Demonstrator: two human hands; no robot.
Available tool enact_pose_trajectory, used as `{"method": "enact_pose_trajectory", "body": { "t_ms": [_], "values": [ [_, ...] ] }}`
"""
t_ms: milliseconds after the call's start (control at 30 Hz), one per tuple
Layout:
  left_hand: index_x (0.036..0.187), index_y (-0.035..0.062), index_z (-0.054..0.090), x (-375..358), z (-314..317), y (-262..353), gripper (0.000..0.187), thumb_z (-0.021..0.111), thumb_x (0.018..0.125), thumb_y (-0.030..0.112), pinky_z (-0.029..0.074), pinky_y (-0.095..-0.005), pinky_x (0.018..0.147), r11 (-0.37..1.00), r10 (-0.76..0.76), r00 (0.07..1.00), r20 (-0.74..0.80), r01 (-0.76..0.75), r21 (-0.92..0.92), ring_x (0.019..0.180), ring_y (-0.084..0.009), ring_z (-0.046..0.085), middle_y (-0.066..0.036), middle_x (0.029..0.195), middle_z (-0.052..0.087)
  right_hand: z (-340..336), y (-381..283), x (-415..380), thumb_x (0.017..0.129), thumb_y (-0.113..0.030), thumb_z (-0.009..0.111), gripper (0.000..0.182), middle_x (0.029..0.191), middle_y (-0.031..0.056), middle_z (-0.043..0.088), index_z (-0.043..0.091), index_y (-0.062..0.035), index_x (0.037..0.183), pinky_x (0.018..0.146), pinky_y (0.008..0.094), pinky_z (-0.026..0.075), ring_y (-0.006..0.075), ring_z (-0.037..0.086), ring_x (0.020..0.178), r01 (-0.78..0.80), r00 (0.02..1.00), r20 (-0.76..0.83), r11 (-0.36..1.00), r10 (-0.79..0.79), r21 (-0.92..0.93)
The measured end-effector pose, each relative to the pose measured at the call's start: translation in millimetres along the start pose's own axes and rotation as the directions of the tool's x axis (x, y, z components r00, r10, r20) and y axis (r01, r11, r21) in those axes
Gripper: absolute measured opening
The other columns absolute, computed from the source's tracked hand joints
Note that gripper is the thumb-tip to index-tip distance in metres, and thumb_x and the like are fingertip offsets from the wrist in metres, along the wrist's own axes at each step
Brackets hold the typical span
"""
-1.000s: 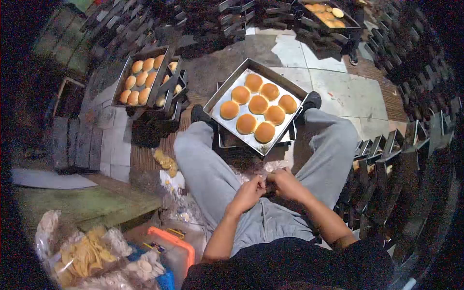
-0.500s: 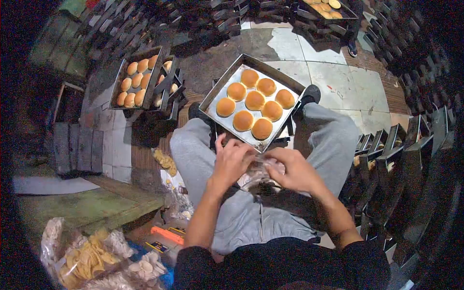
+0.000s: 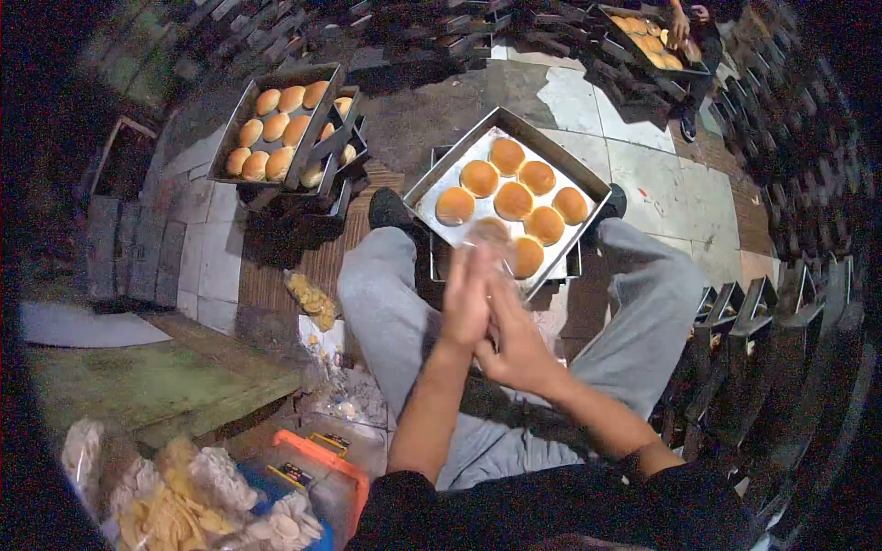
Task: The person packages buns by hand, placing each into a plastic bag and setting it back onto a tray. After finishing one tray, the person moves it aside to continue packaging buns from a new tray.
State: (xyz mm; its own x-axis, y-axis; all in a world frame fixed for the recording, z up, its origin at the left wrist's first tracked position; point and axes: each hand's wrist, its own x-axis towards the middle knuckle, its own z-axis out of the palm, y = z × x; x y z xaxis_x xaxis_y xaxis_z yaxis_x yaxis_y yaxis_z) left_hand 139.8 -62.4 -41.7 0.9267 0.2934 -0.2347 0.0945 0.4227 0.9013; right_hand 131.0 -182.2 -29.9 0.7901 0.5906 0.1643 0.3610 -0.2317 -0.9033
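Note:
A square metal tray [image 3: 588,174] of golden round buns [image 3: 513,201] rests between my knees. Over its near edge, my left hand [image 3: 467,308] and my right hand [image 3: 516,335] are brought close together, fingers pointing at the tray. A clear plastic bag [image 3: 491,239] is held between them, its far end blurred and overlapping a bun in the front row. The fingers are smeared by motion where they close on the film.
More filled trays [image 3: 276,133] are stacked on the left. At the upper right, another person's hand [image 3: 678,28] reaches over a bun tray [image 3: 654,41]. Bags of yellow and white material [image 3: 184,500] lie lower left, beside an orange-rimmed box [image 3: 322,450]. Tilted metal trays [image 3: 758,308] line the right.
My hands have come together and moved forward over the tray's near buns with the plastic bag. The view has shifted, and another person's hands now show at the far tray.

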Motion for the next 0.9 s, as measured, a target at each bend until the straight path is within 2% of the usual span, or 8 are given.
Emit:
{"method": "enact_pose_trajectory", "body": {
  "t_ms": [100,133,233,433,500,700,833,900],
  "values": [
    [0.132,0.0098,0.054,38,-33,37,0.038,0.055,0.105,0.037,0.05,-0.0323,0.088,0.966,0.244,0.856,-0.455,-0.258,0.033,0.101,-0.0166,0.062,-0.006,0.117,0.064,16,-7,28,0.082,-0.003,0.061,0.055,0.147,0.0251,0.045,0.052,-0.0014,0.136,0.117,0.0449,0.036,0.0413,0.043,0.14,0.104,0.993,0.052,0.989,-0.109,0.103],
    [0.128,0.0108,0.057,68,-68,13,0.036,0.054,0.105,0.038,0.05,-0.0326,0.087,0.817,0.577,0.66,-0.482,-0.479,0.322,0.097,-0.019,0.065,-0.006,0.114,0.066,21,4,39,0.082,0.0,0.058,0.049,0.132,0.0218,0.057,0.055,-0.0021,0.131,0.108,0.044,0.045,0.0409,0.054,0.128,0.15,0.987,0.055,0.988,-0.152,0.042],
    [0.137,0.0099,0.055,86,-139,18,0.045,0.053,0.104,0.041,0.05,-0.0356,0.091,0.897,0.106,0.891,-0.441,-0.278,-0.345,0.107,-0.0234,0.066,-0.011,0.124,0.065,53,110,78,0.085,-0.008,0.063,0.04,0.123,0.0232,0.06,0.058,-0.001,0.124,0.098,0.0474,0.05,0.0421,0.058,0.118,-0.051,0.966,0.235,0.97,0.108,-0.236],
    [0.146,0.0074,0.041,72,-105,17,0.053,0.048,0.106,0.041,0.049,-0.0378,0.094,0.944,0.222,0.814,-0.536,-0.318,-0.093,0.115,-0.0197,0.061,-0.013,0.134,0.059,116,295,215,0.09,-0.023,0.062,0.042,0.131,0.0153,0.057,0.059,-0.0071,0.128,0.094,0.0512,0.05,0.0393,0.056,0.119,0.353,0.933,0.312,0.616,-0.177,-0.705],
    [0.147,0.0072,0.041,77,-109,25,0.052,0.047,0.106,0.039,0.05,-0.037,0.093,0.94,0.198,0.827,-0.527,-0.312,-0.136,0.115,-0.0198,0.061,-0.013,0.135,0.058,120,311,257,0.089,-0.021,0.058,0.046,0.14,0.0126,0.053,0.056,-0.015,0.136,0.103,0.0498,0.047,0.0357,0.05,0.128,0.399,0.857,0.509,0.518,0.083,-0.756],
    [0.147,0.0097,0.044,86,-111,37,0.051,0.043,0.107,0.042,0.053,-0.0418,0.094,0.935,0.112,0.885,-0.452,-0.249,-0.254,0.12,-0.0249,0.062,-0.01,0.141,0.057,92,297,282,0.087,-0.025,0.064,0.031,0.123,0.0126,0.057,0.069,-0.019,0.117,0.093,0.0457,0.051,0.035,0.055,0.123,0.406,0.697,0.631,0.539,0.341,-0.738],
    [0.14,0.0096,0.05,89,-105,20,0.049,0.045,0.106,0.044,0.056,-0.0375,0.085,0.927,0.156,0.89,-0.428,-0.282,-0.249,0.109,-0.0231,0.067,-0.014,0.136,0.061,-5,258,188,0.086,-0.024,0.064,0.027,0.125,0.0144,0.057,0.07,-0.0118,0.11,0.1,0.0487,0.047,0.0355,0.053,0.123,0.631,0.767,0.596,0.452,-0.238,-0.631],
    [0.137,0.01,0.05,90,-110,13,0.046,0.046,0.106,0.044,0.059,-0.0338,0.076,0.892,0.085,0.929,-0.359,-0.232,-0.389,0.095,-0.0243,0.071,-0.018,0.125,0.066,-38,220,145,0.084,-0.024,0.071,0.031,0.129,0.0167,0.055,0.066,-0.0085,0.111,0.102,0.0493,0.044,0.0377,0.052,0.121,0.26,0.945,0.321,0.759,-0.071,-0.596]
  ]
}}
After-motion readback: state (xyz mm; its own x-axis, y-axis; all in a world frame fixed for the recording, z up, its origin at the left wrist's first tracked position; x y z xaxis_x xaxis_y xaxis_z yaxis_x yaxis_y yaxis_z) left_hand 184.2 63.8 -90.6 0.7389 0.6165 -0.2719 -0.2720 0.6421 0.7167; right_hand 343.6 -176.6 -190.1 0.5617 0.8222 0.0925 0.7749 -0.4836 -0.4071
